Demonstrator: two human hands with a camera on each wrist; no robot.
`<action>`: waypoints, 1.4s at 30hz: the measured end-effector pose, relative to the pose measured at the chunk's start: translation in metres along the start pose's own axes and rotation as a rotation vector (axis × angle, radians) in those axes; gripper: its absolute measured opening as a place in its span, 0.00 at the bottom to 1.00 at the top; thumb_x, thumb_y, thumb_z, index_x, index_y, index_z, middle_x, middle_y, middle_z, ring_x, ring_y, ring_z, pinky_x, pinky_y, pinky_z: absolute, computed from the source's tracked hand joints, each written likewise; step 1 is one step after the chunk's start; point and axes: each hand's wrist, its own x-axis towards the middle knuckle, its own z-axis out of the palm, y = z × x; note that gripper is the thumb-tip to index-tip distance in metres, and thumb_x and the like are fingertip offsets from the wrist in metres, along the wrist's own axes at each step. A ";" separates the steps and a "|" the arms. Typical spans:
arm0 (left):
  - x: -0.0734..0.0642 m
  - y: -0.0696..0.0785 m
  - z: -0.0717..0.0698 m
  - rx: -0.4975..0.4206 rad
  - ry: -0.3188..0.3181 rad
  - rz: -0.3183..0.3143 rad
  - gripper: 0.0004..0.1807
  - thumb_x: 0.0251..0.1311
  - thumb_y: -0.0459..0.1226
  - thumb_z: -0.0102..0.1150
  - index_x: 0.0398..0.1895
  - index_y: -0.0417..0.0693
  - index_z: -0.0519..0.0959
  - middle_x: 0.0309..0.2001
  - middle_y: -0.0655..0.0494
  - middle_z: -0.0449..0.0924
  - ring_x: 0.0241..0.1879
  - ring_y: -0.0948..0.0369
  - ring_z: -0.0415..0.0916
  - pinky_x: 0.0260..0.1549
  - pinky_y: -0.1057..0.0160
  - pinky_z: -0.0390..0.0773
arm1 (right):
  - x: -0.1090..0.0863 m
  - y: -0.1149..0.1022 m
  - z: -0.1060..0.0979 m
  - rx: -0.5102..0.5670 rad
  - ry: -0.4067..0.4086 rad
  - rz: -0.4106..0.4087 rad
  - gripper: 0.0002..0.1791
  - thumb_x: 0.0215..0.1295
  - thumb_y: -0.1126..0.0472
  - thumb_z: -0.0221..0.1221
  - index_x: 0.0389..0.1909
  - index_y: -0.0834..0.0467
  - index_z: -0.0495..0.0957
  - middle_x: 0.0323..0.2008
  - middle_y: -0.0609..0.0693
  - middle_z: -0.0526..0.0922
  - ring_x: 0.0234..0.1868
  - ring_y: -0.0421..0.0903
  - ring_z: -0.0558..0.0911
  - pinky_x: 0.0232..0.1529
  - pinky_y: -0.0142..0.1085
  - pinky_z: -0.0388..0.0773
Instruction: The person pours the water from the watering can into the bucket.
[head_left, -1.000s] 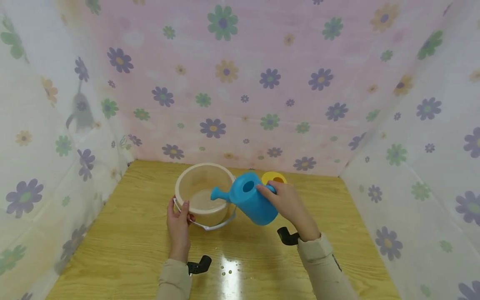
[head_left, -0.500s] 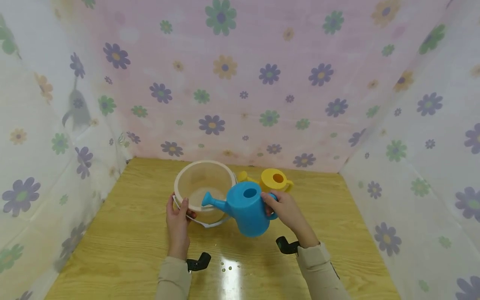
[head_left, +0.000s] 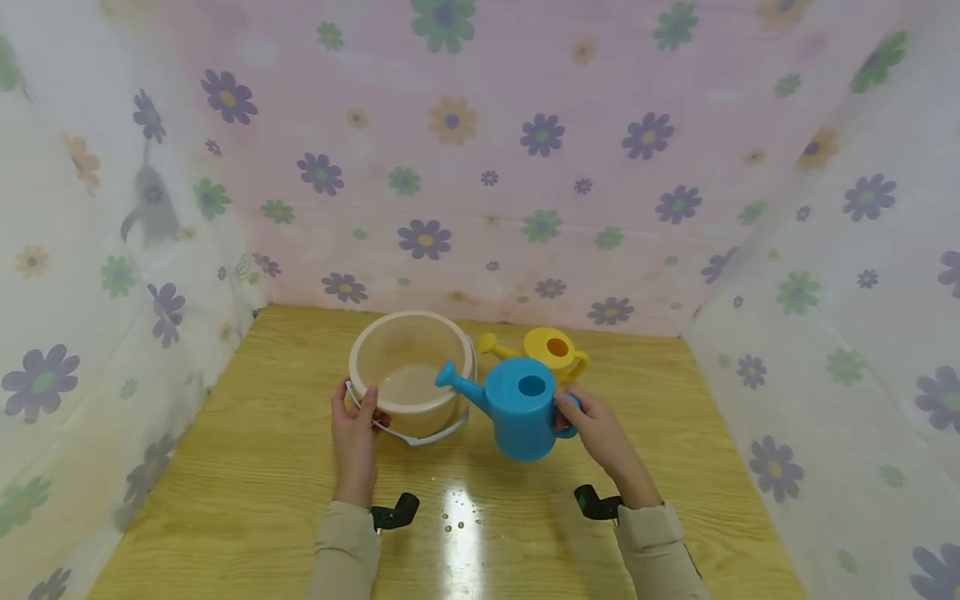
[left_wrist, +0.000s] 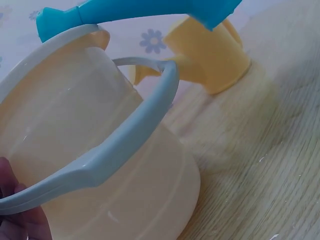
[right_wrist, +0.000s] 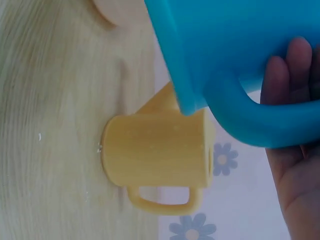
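Observation:
A blue watering can [head_left: 522, 421] is held upright above the table by my right hand [head_left: 600, 433], whose fingers curl round its handle, as the right wrist view also shows. Its spout [left_wrist: 135, 11] reaches over the right side of the rim of a cream bucket [head_left: 408, 412]. With the thumb at the rim, my left hand [head_left: 356, 442] grips the bucket's near left side, where the white bail handle [left_wrist: 130, 137] hangs down. Behind the blue can stands a yellow watering can [right_wrist: 157, 150], partly covered by it in the head view.
Several small water drops lie on the wooden table [head_left: 285, 533] near the front. A pink flowered cloth [head_left: 487, 167] rises behind the table, and pale flowered cloths flank both sides.
The blue watering can has gone from tipped towards the bucket to upright, then moved right with my right hand. More of the yellow can shows. My left hand stays at the bucket.

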 end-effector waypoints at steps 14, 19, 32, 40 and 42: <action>0.000 0.000 -0.001 0.029 -0.007 -0.012 0.34 0.57 0.45 0.56 0.65 0.55 0.53 0.29 0.55 0.74 0.24 0.61 0.73 0.29 0.62 0.74 | -0.012 -0.014 -0.013 -0.007 -0.012 -0.013 0.15 0.70 0.56 0.41 0.34 0.63 0.70 0.31 0.57 0.73 0.35 0.52 0.72 0.40 0.46 0.72; 0.000 0.002 -0.001 0.033 0.012 -0.005 0.32 0.58 0.44 0.55 0.65 0.55 0.54 0.29 0.54 0.74 0.24 0.60 0.73 0.29 0.61 0.74 | -0.015 -0.005 -0.020 -0.026 -0.027 -0.017 0.16 0.71 0.56 0.40 0.33 0.65 0.69 0.31 0.60 0.72 0.35 0.55 0.71 0.39 0.45 0.71; 0.000 0.004 0.000 0.040 0.018 -0.014 0.33 0.58 0.46 0.55 0.65 0.57 0.54 0.35 0.46 0.72 0.25 0.60 0.72 0.28 0.63 0.73 | -0.022 0.057 -0.032 0.110 -0.041 0.039 0.16 0.71 0.56 0.39 0.34 0.63 0.70 0.33 0.58 0.73 0.36 0.51 0.74 0.41 0.46 0.72; 0.001 0.000 -0.001 0.035 0.014 -0.009 0.31 0.58 0.45 0.54 0.64 0.58 0.55 0.30 0.54 0.73 0.23 0.60 0.72 0.27 0.62 0.73 | -0.024 0.104 -0.042 0.173 -0.113 0.081 0.22 0.70 0.48 0.38 0.33 0.64 0.67 0.34 0.59 0.71 0.39 0.51 0.72 0.44 0.41 0.70; 0.004 -0.003 -0.004 0.026 0.018 -0.013 0.32 0.57 0.45 0.55 0.64 0.59 0.56 0.29 0.55 0.74 0.23 0.60 0.72 0.26 0.63 0.73 | -0.025 0.112 -0.043 0.181 -0.122 0.089 0.22 0.70 0.48 0.38 0.33 0.64 0.67 0.34 0.58 0.70 0.39 0.50 0.72 0.43 0.39 0.69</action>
